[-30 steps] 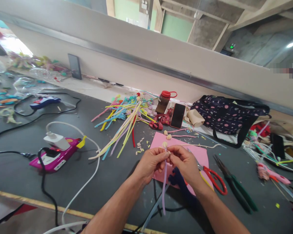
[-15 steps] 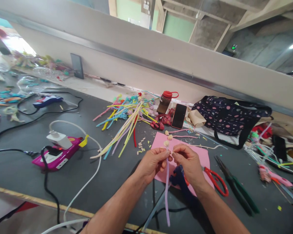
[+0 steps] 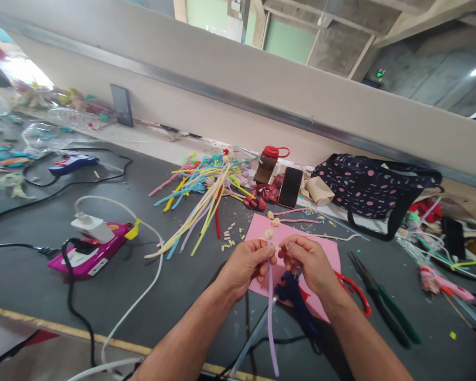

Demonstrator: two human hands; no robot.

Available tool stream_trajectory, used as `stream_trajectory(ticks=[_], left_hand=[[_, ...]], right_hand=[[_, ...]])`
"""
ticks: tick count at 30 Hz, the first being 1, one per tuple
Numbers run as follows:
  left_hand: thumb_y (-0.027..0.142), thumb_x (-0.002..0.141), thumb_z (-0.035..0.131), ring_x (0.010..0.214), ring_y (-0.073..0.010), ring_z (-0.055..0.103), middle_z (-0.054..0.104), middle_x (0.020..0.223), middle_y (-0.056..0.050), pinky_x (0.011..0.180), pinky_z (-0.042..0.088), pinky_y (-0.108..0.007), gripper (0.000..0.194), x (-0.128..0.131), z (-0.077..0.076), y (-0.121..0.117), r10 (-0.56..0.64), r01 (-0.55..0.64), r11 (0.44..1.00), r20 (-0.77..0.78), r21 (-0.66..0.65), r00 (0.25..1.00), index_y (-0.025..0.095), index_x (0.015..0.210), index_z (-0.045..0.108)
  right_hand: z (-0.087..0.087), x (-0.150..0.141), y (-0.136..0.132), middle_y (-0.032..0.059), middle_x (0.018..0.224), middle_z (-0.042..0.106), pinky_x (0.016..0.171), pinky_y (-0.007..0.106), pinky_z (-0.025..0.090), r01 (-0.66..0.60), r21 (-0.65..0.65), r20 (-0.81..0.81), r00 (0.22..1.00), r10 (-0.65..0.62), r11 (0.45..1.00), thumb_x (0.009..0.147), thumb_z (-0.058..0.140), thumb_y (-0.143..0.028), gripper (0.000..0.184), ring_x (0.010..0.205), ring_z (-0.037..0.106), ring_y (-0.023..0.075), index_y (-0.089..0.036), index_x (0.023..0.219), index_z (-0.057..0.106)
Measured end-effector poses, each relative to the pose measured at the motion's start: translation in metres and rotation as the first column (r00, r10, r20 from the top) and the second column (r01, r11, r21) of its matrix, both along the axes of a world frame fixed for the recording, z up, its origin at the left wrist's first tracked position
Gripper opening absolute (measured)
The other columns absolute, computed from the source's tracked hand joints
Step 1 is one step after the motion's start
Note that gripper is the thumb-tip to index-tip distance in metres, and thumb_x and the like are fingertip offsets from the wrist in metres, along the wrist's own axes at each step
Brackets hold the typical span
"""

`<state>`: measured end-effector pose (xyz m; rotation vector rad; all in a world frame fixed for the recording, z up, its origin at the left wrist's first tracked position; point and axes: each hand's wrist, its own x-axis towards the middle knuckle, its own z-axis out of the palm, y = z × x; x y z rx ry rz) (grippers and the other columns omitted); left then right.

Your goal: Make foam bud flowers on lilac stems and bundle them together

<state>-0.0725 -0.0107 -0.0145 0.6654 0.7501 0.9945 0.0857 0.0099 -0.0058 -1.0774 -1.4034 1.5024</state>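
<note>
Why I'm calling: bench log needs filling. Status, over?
Left hand pinching lilac stem. Right hand alongside, grip unclear. Possible obstruction: dark blue tool, partly over pink sheet.

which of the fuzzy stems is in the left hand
The light purple stem, hanging down from the left hand; the two pink stems and the multicoloured pile lie beyond the hands.

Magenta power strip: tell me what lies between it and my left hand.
In the head view, a white cable curves across the dark tabletop between the magenta power strip and your left hand; fuzzy stems lie slightly farther back.
</note>
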Motion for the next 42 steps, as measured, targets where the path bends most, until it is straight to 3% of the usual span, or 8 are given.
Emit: stream_trajectory(ticks=[7,17,23,25,29,34,37,42], left_hand=[[0.036,0.073,0.063,0.026,-0.0018,0.032,0.046,0.036,0.008,0.032,0.026,-0.014,0.026,-0.001,-0.001,0.000,-0.029,0.035,0.997,-0.088,0.069,0.996,0.014,0.063,0.053],[0.033,0.071,0.064,0.027,-0.0028,0.036,0.048,0.039,0.007,0.030,0.029,-0.014,0.023,-0.002,-0.001,-0.001,-0.064,0.077,0.990,-0.111,0.120,0.992,0.014,0.067,0.053],[0.033,0.073,0.062,0.027,-0.0025,0.032,0.044,0.038,0.008,0.030,0.028,-0.014,0.023,-0.001,-0.004,0.000,-0.051,0.060,0.994,-0.097,0.093,0.994,0.014,0.065,0.052],[0.035,0.072,0.062,0.028,-0.0020,0.032,0.045,0.042,0.006,0.029,0.026,-0.014,0.025,-0.003,-0.004,0.000,-0.088,0.092,0.993,-0.058,0.077,0.994,0.014,0.064,0.053],[0.035,0.071,0.064,0.031,-0.0007,0.031,0.050,0.052,0.003,0.029,0.022,-0.014,0.025,-0.005,-0.005,0.000,-0.132,0.132,0.990,-0.014,0.038,0.991,0.012,0.066,0.055],[0.035,0.071,0.063,0.028,-0.0014,0.028,0.049,0.047,0.004,0.028,0.019,-0.016,0.025,-0.004,-0.007,0.002,-0.164,0.165,0.986,-0.029,0.025,0.986,0.012,0.063,0.056],[0.037,0.069,0.063,0.028,-0.0018,0.028,0.046,0.043,0.005,0.029,0.019,-0.016,0.027,-0.004,-0.008,0.003,-0.191,0.192,0.981,-0.043,0.002,0.981,0.013,0.061,0.055],[0.041,0.068,0.063,0.026,-0.0020,0.025,0.042,0.037,0.006,0.029,0.011,-0.018,0.031,-0.004,-0.007,0.004,-0.182,0.183,0.983,-0.109,-0.003,0.977,0.012,0.058,0.056]], right_hand=[[-0.001,-0.002,-0.002,-0.0028,0.057,0.058,0.037,0.016,0.035,-0.065,-0.077,-0.043,0.997,0.062,0.995,0.073,0.063,-0.030,0.016,0.039,0.045,0.0053,-0.015,0.070,0.060],[-0.011,0.001,0.000,-0.0042,0.054,0.052,0.034,0.016,0.019,-0.143,-0.124,-0.151,0.981,0.123,0.982,0.071,0.067,-0.032,0.020,0.036,0.036,0.0024,-0.014,0.071,0.057],[-0.016,-0.003,0.000,-0.0052,0.052,0.051,0.036,0.016,0.028,-0.120,-0.102,-0.156,0.982,0.104,0.987,0.073,0.064,-0.037,0.022,0.036,0.038,0.0041,-0.016,0.069,0.055],[-0.011,-0.001,0.000,-0.0043,0.054,0.054,0.037,0.017,0.032,-0.102,-0.045,-0.064,0.993,0.099,0.994,0.074,0.064,-0.036,0.020,0.039,0.043,0.0060,-0.017,0.073,0.058],[0.003,0.003,-0.001,-0.0009,0.071,0.059,0.046,0.020,0.040,-0.075,0.227,0.107,0.993,0.052,0.971,0.073,0.066,-0.029,0.014,0.054,0.053,0.0097,-0.020,0.082,0.061],[0.015,0.007,-0.002,0.0018,0.071,0.060,0.061,0.026,0.043,-0.212,0.529,0.366,0.931,0.004,0.822,0.078,0.060,-0.023,0.005,0.066,0.055,0.0142,-0.020,0.076,0.063],[0.018,0.010,-0.003,0.0028,0.074,0.061,0.063,0.027,0.043,-0.294,0.591,0.466,0.885,-0.021,0.751,0.081,0.056,-0.020,0.006,0.069,0.056,0.0149,-0.020,0.079,0.061],[0.022,0.018,-0.001,0.0031,0.079,0.061,0.066,0.027,0.043,-0.337,0.618,0.527,0.848,-0.055,0.710,0.082,0.052,-0.014,0.008,0.072,0.057,0.0150,-0.020,0.082,0.059]])
